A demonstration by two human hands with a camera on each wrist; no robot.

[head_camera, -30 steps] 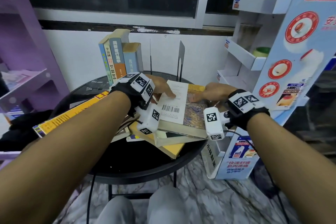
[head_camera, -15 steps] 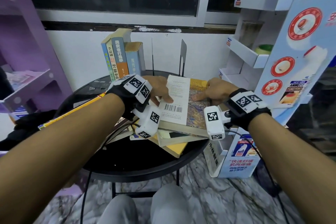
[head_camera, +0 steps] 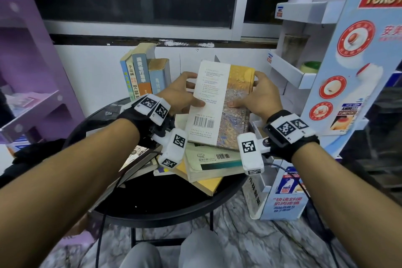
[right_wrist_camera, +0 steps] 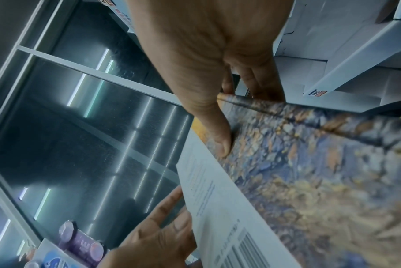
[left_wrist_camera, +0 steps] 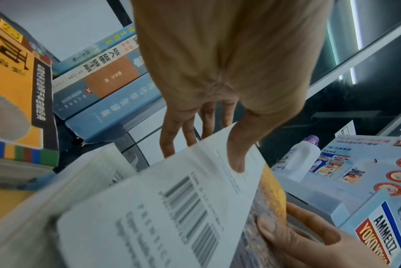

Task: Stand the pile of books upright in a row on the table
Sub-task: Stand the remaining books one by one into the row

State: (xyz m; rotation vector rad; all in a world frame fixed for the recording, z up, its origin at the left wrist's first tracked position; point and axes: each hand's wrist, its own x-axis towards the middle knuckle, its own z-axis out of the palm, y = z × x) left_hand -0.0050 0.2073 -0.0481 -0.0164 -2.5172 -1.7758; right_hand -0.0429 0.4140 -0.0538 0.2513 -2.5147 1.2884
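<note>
A thick book (head_camera: 219, 104) with a white and painted yellow-blue back cover is tilted up off the pile, far end raised. My left hand (head_camera: 185, 93) grips its left edge, thumb on the cover and fingers behind (left_wrist_camera: 171, 130). My right hand (head_camera: 254, 95) grips its right edge, thumb pressed on the painted part (right_wrist_camera: 220, 139). Under it lies the pile (head_camera: 208, 165): a pale green-striped book on a yellow one, with more flat books to the left. Several books (head_camera: 143, 74) stand upright in a row at the back of the round black table (head_camera: 165, 209).
A thin metal bookend (head_camera: 216, 58) pokes up behind the lifted book. A large yellow book (left_wrist_camera: 13, 76) lies on the table's left side. A white and blue cardboard display stand (head_camera: 339, 85) stands close on the right, a purple shelf (head_camera: 32, 106) on the left.
Both hands have shifted from resting on the top book to gripping its sides, and they have lifted and tilted it up off the pile, away from me.
</note>
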